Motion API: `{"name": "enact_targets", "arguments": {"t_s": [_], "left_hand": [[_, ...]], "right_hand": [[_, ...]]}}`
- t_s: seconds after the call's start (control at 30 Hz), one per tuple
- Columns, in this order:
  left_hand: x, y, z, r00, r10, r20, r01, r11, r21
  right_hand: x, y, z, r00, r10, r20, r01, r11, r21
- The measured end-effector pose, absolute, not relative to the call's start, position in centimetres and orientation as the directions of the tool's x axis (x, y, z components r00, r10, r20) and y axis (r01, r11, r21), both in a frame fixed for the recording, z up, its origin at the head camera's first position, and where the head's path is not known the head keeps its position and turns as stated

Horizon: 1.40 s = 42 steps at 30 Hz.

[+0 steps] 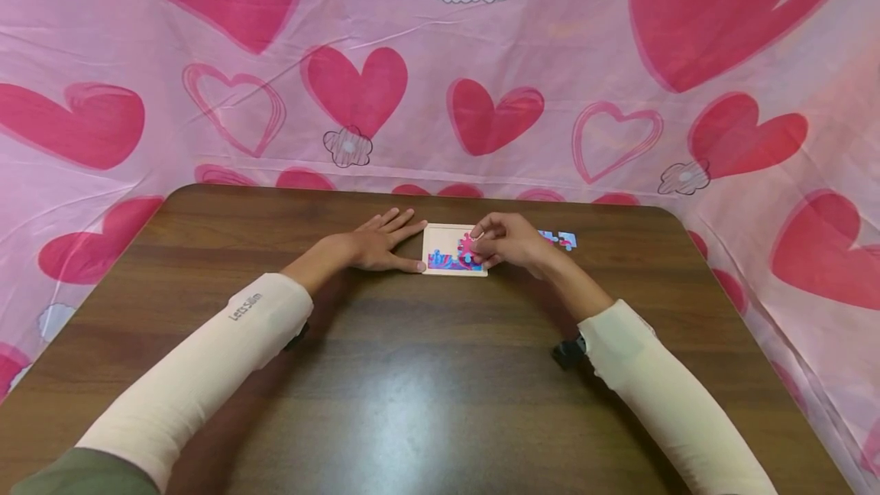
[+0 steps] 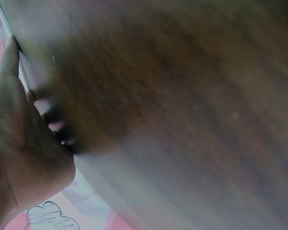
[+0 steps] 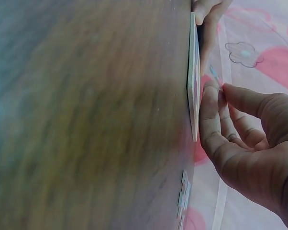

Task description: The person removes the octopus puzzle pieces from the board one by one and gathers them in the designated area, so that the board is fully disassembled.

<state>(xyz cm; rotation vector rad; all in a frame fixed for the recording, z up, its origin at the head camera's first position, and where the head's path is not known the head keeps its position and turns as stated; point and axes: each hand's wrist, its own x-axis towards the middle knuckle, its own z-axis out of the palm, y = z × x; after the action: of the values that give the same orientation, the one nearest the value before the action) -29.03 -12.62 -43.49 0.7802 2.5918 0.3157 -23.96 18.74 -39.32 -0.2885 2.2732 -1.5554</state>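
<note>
A small jigsaw puzzle frame (image 1: 447,235) in pale wood lies near the far side of the table, with blue and purple pieces along its near edge. My right hand (image 1: 512,241) pinches a pink and blue puzzle piece (image 1: 466,247) between thumb and fingertips just over the frame. In the right wrist view that piece (image 3: 215,74) shows nearly edge-on above the frame (image 3: 193,96). My left hand (image 1: 385,241) rests on the table at the frame's left, fingers spread, thumb touching its near left corner. In the left wrist view the left hand (image 2: 29,139) shows from the side.
Several loose puzzle pieces (image 1: 567,240) lie on the table right of the frame, partly hidden by my right hand. The dark wooden table (image 1: 412,373) ends at a far edge just beyond the frame. A pink cloth with hearts (image 1: 426,59) hangs behind it.
</note>
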Motion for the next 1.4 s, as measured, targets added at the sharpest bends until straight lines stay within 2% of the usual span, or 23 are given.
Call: {"name": "enact_targets", "arguments": {"t_s": [0.27,1.03,1.4], "left_hand": [[-28.8,-12.8,-43.3,-0.764,0.578,-0.286,0.492,0.809,0.320],[-28.8,-12.7,-42.7,-0.755,0.563,-0.336,0.491,0.825,0.280],[-28.7,-12.6,-42.5,-0.751,0.573,-0.329,0.490,0.817,0.303]], "right_hand": [[-23.5,20.1,-38.9,-0.915,-0.356,-0.190,0.041,0.386,-0.922],[-22.4,25.8,-38.2,-0.940,-0.266,-0.216,0.091,0.416,-0.905],[-22.0,28.4,-38.2,-0.946,-0.234,-0.225,0.110,0.420,-0.901]]}}
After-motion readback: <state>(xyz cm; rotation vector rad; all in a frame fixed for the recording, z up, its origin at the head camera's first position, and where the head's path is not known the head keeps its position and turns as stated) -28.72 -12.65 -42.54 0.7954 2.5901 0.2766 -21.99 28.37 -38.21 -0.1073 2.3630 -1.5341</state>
